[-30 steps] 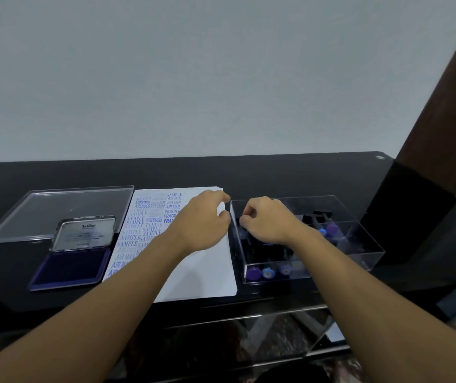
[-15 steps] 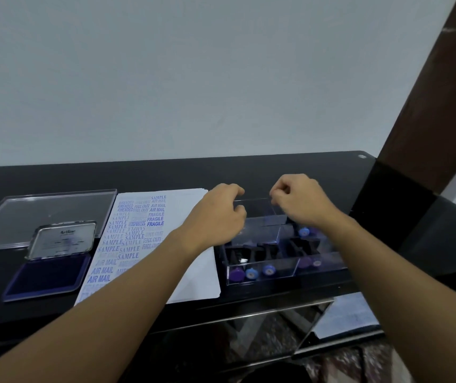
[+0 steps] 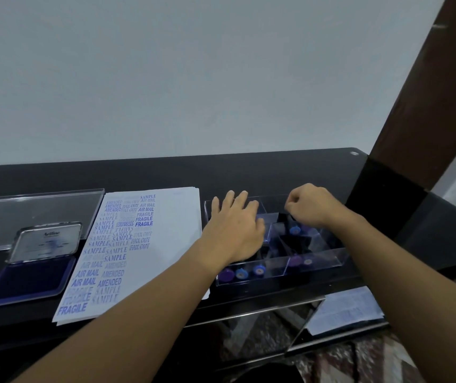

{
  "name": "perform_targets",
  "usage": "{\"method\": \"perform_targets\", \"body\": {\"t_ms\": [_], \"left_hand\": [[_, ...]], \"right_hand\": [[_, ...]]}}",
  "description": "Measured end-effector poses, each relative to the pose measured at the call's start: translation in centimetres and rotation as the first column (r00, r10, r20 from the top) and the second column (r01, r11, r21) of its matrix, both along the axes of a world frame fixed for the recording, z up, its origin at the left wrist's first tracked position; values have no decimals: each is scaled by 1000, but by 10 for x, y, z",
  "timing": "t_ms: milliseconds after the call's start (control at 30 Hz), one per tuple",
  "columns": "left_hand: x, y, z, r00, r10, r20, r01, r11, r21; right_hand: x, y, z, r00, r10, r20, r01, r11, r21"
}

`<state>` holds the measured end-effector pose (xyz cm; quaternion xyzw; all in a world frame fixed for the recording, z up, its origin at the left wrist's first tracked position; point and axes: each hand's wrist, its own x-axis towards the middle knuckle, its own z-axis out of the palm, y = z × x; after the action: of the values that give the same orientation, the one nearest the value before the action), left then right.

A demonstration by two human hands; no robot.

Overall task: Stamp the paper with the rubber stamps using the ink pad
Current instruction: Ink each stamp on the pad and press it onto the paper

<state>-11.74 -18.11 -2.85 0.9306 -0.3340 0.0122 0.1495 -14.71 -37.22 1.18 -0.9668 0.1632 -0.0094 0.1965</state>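
The white paper (image 3: 166, 244) lies on the black desk, its left half covered in blue stamped words. To its left sits the open ink pad (image 3: 28, 280), lid tilted up. A clear box (image 3: 318, 258) to the right of the paper holds several rubber stamps (image 3: 258, 270) with purple and blue knobs. My left hand (image 3: 235, 228) rests flat on the box's left part, fingers spread. My right hand (image 3: 309, 208) hovers over the right compartment, fingertips pinched on what looks like a dark stamp handle, above a blue-knobbed stamp (image 3: 294, 230).
A clear plastic lid (image 3: 36, 211) lies behind the ink pad at the far left. The desk's front edge runs just below the box, with printed paper (image 3: 345, 310) on a lower glass shelf. A brown wooden post (image 3: 420, 92) rises at the right.
My left hand has gone from a pinch to flat with spread fingers on the box. My right hand has dropped lower into the right compartment. The view has shifted slightly.
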Motion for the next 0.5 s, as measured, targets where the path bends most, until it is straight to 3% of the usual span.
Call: {"method": "perform_targets", "body": {"t_ms": [200,500], "left_hand": [[0,3,0,1000,-6,-3,6,999,-45],[-5,9,12,993,12,-113,-44,958,-283]], "right_hand": [[6,3,-2,993,39,-111,-52,993,-110],[10,10,-1,939,110,-325,-201,944,-263]]}}
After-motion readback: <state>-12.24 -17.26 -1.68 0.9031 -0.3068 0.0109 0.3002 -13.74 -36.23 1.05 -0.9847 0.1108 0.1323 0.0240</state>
